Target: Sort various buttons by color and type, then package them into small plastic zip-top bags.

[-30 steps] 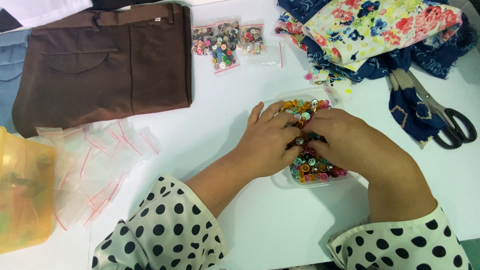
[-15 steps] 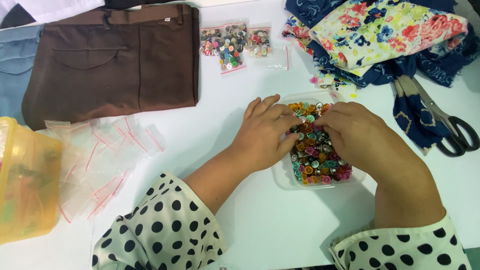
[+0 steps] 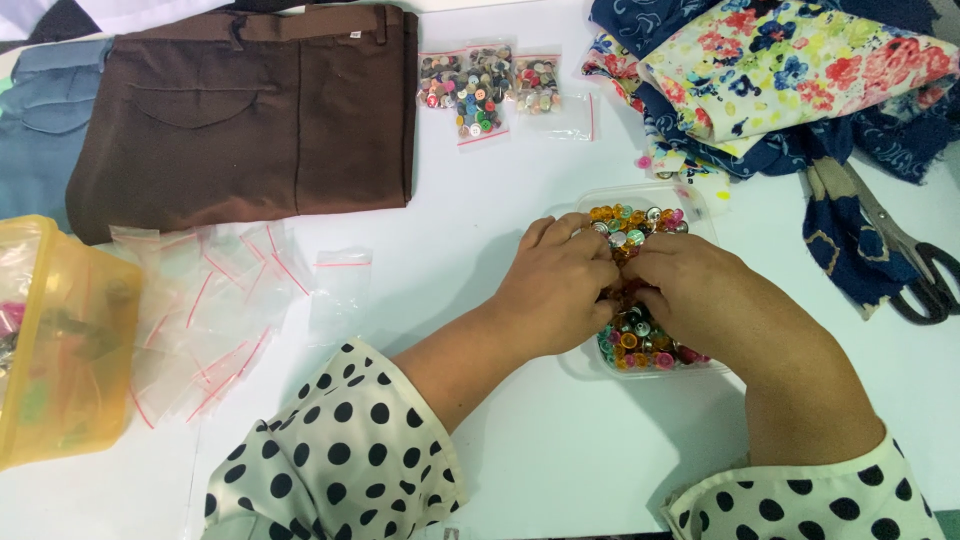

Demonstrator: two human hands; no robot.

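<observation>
A clear plastic tray [image 3: 690, 200] full of small coloured buttons [image 3: 632, 218] sits on the white table. Both hands are inside it, fingers curled down among the buttons. My left hand [image 3: 556, 284] covers the tray's left half. My right hand [image 3: 700, 290] lies over the middle and right, its fingertips meeting the left hand's. What the fingers pinch is hidden. Both sleeves are white with black dots.
Brown trousers [image 3: 250, 110] and a blue garment [image 3: 40, 130] lie at back left. Small bags of buttons [image 3: 480, 85] sit behind the tray. Empty zip bags [image 3: 220, 310] and a yellow plastic tub [image 3: 55, 340] are left. Floral fabric [image 3: 780, 70] and scissors [image 3: 910, 260] lie right.
Both hands have drawn closer together over the tray's middle, fingertips now touching. More buttons show at the tray's far end.
</observation>
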